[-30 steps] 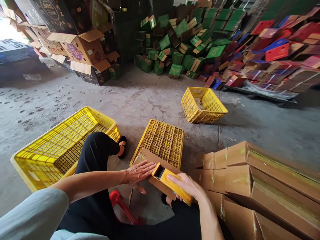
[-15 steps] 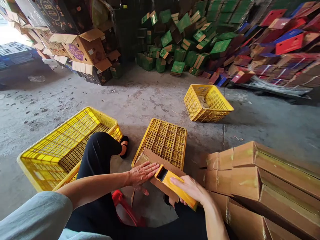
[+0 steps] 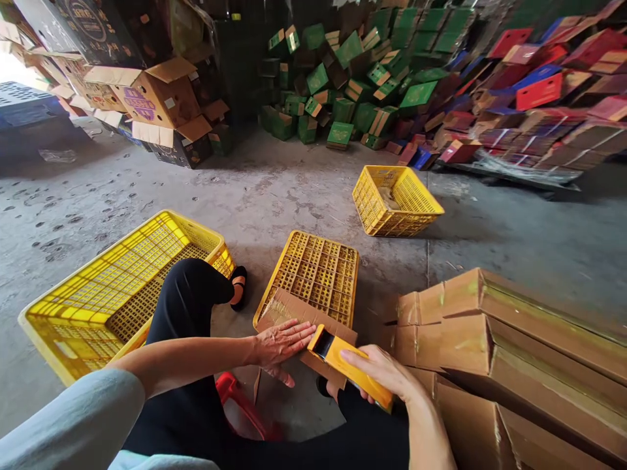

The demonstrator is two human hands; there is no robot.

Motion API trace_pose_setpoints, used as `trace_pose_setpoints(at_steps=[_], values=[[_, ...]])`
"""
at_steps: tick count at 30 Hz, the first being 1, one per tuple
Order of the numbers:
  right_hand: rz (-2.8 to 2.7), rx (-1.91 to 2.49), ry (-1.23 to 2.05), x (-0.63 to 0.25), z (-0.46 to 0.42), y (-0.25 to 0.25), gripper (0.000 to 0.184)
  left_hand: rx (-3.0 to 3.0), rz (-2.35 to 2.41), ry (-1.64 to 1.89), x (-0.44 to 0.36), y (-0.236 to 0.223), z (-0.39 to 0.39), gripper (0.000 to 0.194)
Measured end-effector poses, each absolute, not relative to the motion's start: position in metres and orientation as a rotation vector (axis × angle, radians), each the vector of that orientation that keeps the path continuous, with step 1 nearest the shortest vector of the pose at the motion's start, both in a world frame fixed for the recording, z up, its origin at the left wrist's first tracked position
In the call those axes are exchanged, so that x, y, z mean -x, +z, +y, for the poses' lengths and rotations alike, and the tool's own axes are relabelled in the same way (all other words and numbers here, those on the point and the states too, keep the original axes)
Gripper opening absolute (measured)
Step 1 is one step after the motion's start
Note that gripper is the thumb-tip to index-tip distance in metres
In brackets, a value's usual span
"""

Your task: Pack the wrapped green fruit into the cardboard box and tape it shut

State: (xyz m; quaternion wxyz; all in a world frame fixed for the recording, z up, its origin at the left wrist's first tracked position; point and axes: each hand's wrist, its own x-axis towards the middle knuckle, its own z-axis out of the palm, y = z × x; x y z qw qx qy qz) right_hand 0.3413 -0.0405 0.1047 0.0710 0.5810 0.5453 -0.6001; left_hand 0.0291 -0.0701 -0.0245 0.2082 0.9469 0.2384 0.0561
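My left hand [image 3: 281, 346] lies with its fingers stretched out on a brown cardboard piece [image 3: 279, 308]. The cardboard rests partly on an upturned yellow plastic crate [image 3: 313, 271] and slants down toward my right leg. My right hand [image 3: 385, 372] is wrapped around a yellow hand tool that looks like a stapler [image 3: 350, 367]. Its dark front end meets the cardboard close to my left fingertips. The underside of the tool and the far edge of the cardboard beneath it are hidden.
A large yellow crate [image 3: 127, 281] stands at my left, and a smaller one [image 3: 396, 202] sits farther off. Stacked brown cartons [image 3: 455, 346] flank my right side. Something red [image 3: 245, 405] is between my legs. Green boxes [image 3: 337, 134] and red boxes [image 3: 539, 91] pile up behind.
The view has turned slightly to the right, so the surroundings sit farther left. Both hands and the yellow tool keep nearly the same place on the cardboard.
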Motion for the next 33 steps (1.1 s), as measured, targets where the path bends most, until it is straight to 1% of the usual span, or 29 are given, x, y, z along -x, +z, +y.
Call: trace_pose_setpoints(at_steps=[9, 12, 15, 18, 20, 23, 27, 33], values=[[1.615, -1.744, -1.814, -0.356, -0.043, 0.099, 0.058, -2.628, 0.662, 0.109, -0.036, -0.032, -0.067, 0.123], [1.583, -1.762, -1.842, -0.364, -0.045, 0.098, 0.057, -2.624, 0.651, 0.1, -0.036, -0.032, -0.067, 0.123], [1.568, -1.78, -1.879, -0.368, -0.048, 0.097, 0.057, -2.614, 0.697, 0.04, -0.038, -0.027, -0.062, 0.13], [1.572, -1.758, -1.906, -0.369, -0.05, 0.098, 0.058, -2.613, 0.9, -0.056, -0.04, -0.017, -0.049, 0.144], [1.581, -1.742, -1.915, -0.369, -0.049, 0.099, 0.059, -2.615, 1.007, -0.132, -0.04, -0.01, -0.038, 0.148], [1.59, -1.747, -1.93, -0.367, -0.046, 0.101, 0.059, -2.618, 1.025, -0.217, -0.037, -0.003, -0.022, 0.143], [1.596, -1.733, -1.939, -0.358, -0.04, 0.101, 0.058, -2.626, 0.998, -0.186, -0.026, 0.0, -0.009, 0.132], [1.668, -1.712, -1.948, -0.322, -0.03, 0.097, 0.054, -2.654, 1.002, -0.231, 0.012, 0.004, 0.004, 0.136]])
